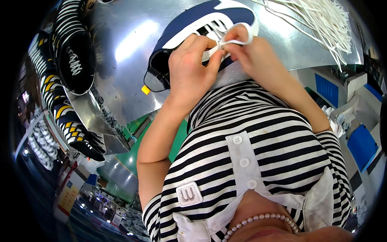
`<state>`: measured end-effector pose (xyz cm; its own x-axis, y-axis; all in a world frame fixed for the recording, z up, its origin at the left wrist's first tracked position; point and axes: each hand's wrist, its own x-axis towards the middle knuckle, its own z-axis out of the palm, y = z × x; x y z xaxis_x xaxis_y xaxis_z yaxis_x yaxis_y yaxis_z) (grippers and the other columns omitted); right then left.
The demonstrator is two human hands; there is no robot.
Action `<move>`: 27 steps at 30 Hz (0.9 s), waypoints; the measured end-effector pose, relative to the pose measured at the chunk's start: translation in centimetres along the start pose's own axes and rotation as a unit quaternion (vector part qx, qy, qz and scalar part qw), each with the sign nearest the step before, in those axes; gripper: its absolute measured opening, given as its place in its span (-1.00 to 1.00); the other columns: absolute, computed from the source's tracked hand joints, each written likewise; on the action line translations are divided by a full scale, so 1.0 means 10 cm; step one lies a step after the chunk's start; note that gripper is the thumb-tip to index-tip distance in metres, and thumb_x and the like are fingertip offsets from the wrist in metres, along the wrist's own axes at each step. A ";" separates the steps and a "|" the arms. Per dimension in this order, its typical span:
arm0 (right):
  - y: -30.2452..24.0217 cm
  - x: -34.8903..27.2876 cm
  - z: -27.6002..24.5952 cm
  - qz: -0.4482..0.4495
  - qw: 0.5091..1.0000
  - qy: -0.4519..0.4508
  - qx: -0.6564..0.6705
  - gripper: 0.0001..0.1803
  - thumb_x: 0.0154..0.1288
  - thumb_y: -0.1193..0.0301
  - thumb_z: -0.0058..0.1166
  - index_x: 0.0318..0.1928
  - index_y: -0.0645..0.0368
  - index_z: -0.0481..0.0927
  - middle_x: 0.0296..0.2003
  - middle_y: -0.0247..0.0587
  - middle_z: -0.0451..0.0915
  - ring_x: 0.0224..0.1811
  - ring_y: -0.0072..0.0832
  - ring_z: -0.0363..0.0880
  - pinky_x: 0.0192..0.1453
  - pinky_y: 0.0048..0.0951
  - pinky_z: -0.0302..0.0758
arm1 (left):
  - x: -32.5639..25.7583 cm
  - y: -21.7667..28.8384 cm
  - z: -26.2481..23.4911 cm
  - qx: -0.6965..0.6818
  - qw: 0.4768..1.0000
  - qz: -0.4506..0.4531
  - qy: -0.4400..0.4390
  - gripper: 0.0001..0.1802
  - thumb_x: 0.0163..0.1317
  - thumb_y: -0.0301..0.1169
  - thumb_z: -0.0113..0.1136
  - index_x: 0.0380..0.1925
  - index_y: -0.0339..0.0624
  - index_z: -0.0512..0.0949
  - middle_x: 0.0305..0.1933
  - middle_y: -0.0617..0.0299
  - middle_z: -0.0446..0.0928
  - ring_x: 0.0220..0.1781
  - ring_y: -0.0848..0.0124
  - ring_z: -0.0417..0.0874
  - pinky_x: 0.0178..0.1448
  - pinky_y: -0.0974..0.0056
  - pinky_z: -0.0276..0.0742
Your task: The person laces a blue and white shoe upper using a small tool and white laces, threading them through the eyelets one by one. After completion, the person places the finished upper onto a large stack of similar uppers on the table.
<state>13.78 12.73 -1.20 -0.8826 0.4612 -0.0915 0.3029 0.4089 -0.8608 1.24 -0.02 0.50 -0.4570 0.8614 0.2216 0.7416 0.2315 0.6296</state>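
Note:
A navy and white shoe (183, 27) lies on the metal table in front of me, its dark heel opening toward the lower left and a small yellow tab beside the heel. My left hand (192, 66) rests over the shoe's upper, thumb and fingers pinched together on the white shoelace (246, 39). From the right, my right hand (258, 56) grips the same lace, which bends in a loop around its fingers. Both sets of fingertips nearly meet over the lacing. My hands hide part of the tongue and the shoe's near side.
A bundle of loose white laces (322, 24) is spread at the table's far right. Along the left edge stand a black shoe (75, 64) and a row of striped shoes (60, 101) with yellow marks. The metal table (121, 76) has its near edge close to my body.

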 end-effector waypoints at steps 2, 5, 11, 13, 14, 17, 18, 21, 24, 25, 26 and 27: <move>-0.14 -0.01 -0.32 0.037 0.997 -0.074 -0.013 -0.77 0.38 0.35 0.05 -0.14 0.28 0.44 -0.43 0.03 0.61 -0.36 -0.10 0.62 -0.22 -0.19 0.50 | -0.03 -0.01 -0.08 0.053 0.998 0.021 0.014 -0.80 0.00 -0.47 0.45 -0.42 -0.24 0.60 -0.47 0.13 0.52 -0.47 0.20 0.55 -0.37 0.21 0.42; -0.13 -0.09 -0.89 0.067 0.997 0.001 -0.035 -0.78 0.36 0.42 0.10 -0.04 0.25 0.57 -0.33 -0.26 0.69 -0.28 -0.52 0.67 -0.21 -0.49 0.56 | -0.09 -0.15 -0.19 0.091 0.994 0.039 0.055 -0.80 -0.01 -0.45 0.46 -0.44 -0.23 0.59 -0.49 0.14 0.50 -0.49 0.20 0.52 -0.40 0.20 0.37; -0.41 0.35 -0.34 -0.276 0.955 -0.049 -0.096 -0.79 0.23 0.54 0.08 -0.10 0.22 0.52 -0.42 -0.23 0.66 -0.42 -0.29 0.66 -0.38 -0.37 0.54 | -0.08 -0.06 -0.12 0.111 0.984 0.126 0.067 -0.84 0.00 -0.53 0.40 -0.42 -0.18 0.59 -0.54 0.21 0.40 -0.52 0.25 0.45 -0.42 0.18 0.36; -0.39 0.40 -0.21 -0.250 0.937 -0.029 -0.242 -0.80 0.20 0.51 0.10 -0.14 0.15 0.51 -0.49 -0.24 0.61 -0.44 -0.21 0.62 -0.40 -0.31 0.50 | -0.08 -0.09 -0.12 0.125 0.980 0.131 0.086 -0.84 -0.01 -0.54 0.38 -0.41 -0.18 0.59 -0.53 0.20 0.40 -0.49 0.24 0.45 -0.42 0.18 0.36; -0.38 0.41 -0.18 -0.234 0.938 -0.041 -0.253 -0.79 0.19 0.50 0.12 -0.14 0.13 0.51 -0.48 -0.24 0.62 -0.42 -0.21 0.63 -0.38 -0.30 0.50 | -0.10 -0.11 -0.15 0.135 0.978 0.136 0.078 -0.84 -0.03 -0.56 0.37 -0.41 -0.19 0.59 -0.52 0.20 0.39 -0.46 0.23 0.45 -0.41 0.19 0.37; -0.37 0.46 -0.17 -0.179 0.954 -0.083 -0.226 -0.79 0.17 0.48 0.15 -0.16 0.12 0.53 -0.44 -0.21 0.65 -0.38 -0.22 0.65 -0.34 -0.27 0.51 | -0.12 -0.10 -0.12 0.127 0.980 0.135 0.071 -0.84 -0.03 -0.57 0.37 -0.41 -0.19 0.59 -0.51 0.19 0.39 -0.45 0.22 0.45 -0.40 0.19 0.38; -0.37 0.52 -0.19 -0.158 0.966 -0.100 -0.176 -0.80 0.17 0.47 0.15 -0.16 0.12 0.54 -0.42 -0.20 0.67 -0.36 -0.22 0.66 -0.32 -0.25 0.52 | -0.12 -0.11 -0.12 0.122 0.981 0.135 0.074 -0.83 -0.04 -0.57 0.37 -0.42 -0.19 0.59 -0.51 0.19 0.38 -0.45 0.22 0.45 -0.39 0.20 0.38; -0.31 0.60 -0.21 -0.109 0.987 -0.111 -0.030 -0.79 0.20 0.41 0.19 -0.14 0.13 0.60 -0.33 -0.18 0.70 -0.24 -0.33 0.71 -0.23 -0.34 0.56 | -0.08 -0.13 -0.11 0.097 0.984 0.137 0.063 -0.83 -0.04 -0.55 0.39 -0.44 -0.19 0.58 -0.51 0.19 0.39 -0.45 0.23 0.45 -0.39 0.20 0.38; -0.33 0.71 -0.28 -0.158 0.981 -0.023 0.107 -0.78 0.27 0.35 0.18 -0.10 0.14 0.64 -0.30 -0.31 0.72 -0.18 -0.51 0.71 -0.15 -0.49 0.58 | -0.05 -0.12 -0.10 0.061 0.989 0.132 0.015 -0.83 -0.04 -0.53 0.40 -0.46 -0.20 0.57 -0.51 0.19 0.40 -0.45 0.23 0.45 -0.39 0.21 0.37; -0.38 0.73 -0.46 -0.138 0.972 -0.012 0.190 -0.85 0.35 0.46 0.14 -0.11 0.23 0.60 -0.30 -0.37 0.67 -0.16 -0.52 0.66 -0.05 -0.53 0.57 | -0.06 -0.12 -0.10 0.071 0.989 0.130 0.018 -0.83 -0.04 -0.53 0.40 -0.46 -0.20 0.56 -0.51 0.19 0.40 -0.45 0.24 0.45 -0.39 0.21 0.37; -0.68 0.72 -0.64 -0.093 0.962 -0.034 0.256 -0.82 0.34 0.52 0.12 -0.07 0.27 0.59 -0.30 -0.29 0.67 -0.23 -0.58 0.65 -0.11 -0.57 0.58 | -0.11 -0.14 -0.12 0.086 0.989 0.120 0.021 -0.83 -0.05 -0.52 0.40 -0.46 -0.19 0.56 -0.51 0.19 0.40 -0.45 0.24 0.45 -0.40 0.21 0.36; -0.71 0.71 -0.72 -0.130 0.959 -0.046 0.248 -0.82 0.35 0.51 0.11 -0.07 0.26 0.59 -0.30 -0.28 0.67 -0.23 -0.58 0.65 -0.12 -0.58 0.58 | -0.11 -0.13 -0.11 0.092 0.988 0.124 0.022 -0.82 -0.05 -0.52 0.41 -0.46 -0.19 0.56 -0.51 0.19 0.40 -0.46 0.24 0.46 -0.40 0.21 0.36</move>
<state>8.00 18.76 7.91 -0.9403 0.3129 0.1337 -0.1191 0.0655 -0.9907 0.22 -1.79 0.28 -0.2684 0.8820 0.3873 0.9080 0.0974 0.4075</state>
